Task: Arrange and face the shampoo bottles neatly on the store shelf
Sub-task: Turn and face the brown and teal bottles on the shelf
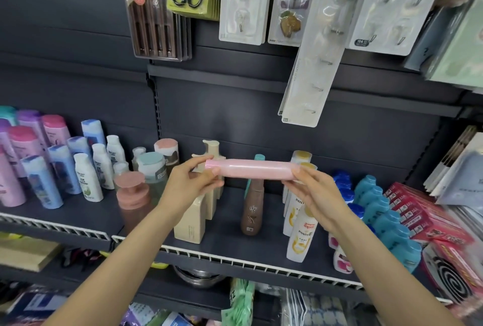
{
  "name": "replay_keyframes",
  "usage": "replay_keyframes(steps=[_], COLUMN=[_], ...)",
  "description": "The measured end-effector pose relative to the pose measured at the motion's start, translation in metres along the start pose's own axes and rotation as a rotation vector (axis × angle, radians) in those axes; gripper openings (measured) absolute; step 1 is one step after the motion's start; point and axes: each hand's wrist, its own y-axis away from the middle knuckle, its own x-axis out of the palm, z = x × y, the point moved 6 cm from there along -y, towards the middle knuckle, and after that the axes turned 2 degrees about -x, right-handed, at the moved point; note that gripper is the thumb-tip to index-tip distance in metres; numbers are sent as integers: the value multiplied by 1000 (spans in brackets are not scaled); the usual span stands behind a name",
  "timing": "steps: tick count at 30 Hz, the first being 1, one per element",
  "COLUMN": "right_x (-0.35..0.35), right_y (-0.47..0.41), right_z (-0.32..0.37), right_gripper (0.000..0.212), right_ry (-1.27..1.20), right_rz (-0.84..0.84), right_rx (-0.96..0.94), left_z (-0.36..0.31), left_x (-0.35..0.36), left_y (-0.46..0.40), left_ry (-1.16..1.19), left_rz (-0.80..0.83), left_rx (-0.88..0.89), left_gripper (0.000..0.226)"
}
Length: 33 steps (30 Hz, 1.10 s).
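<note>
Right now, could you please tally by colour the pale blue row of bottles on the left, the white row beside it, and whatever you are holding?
Pale blue bottles: 4
White bottles: 3
Pink bottle, held level between the left hand and the right hand: 1
Total: 8

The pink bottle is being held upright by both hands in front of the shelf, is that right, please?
Not quite: the head view shows the pink bottle lying horizontally, not upright. The left hand and right hand do hold its two ends in front of the shelf.
</note>
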Motion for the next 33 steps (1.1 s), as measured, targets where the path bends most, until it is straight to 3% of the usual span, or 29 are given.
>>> replay_keyframes(steps=[6,13,19,26,33], right_x=[-4,4,14,14,-8], right_y=[-1,9,9,3,-8], right_z=[14,35,55,57,25], right_gripper=[43,70,49,59,38], right_ry=[-6,32,63,88,-24], right_rz=[65,156,182,134,-80], right_rx=[-74,-204,-295,-303,-124], left_z=[1,15,25,29,2], left_x=[3,11,19,19,15], left_y=[-3,1,-2,-2,-2], left_ry=[40,177,177,171,-161], left_rz=[31,150,204,182,104], left_rx=[14,-56,-101,-117,88], left_gripper=[21,36,40,43,43])
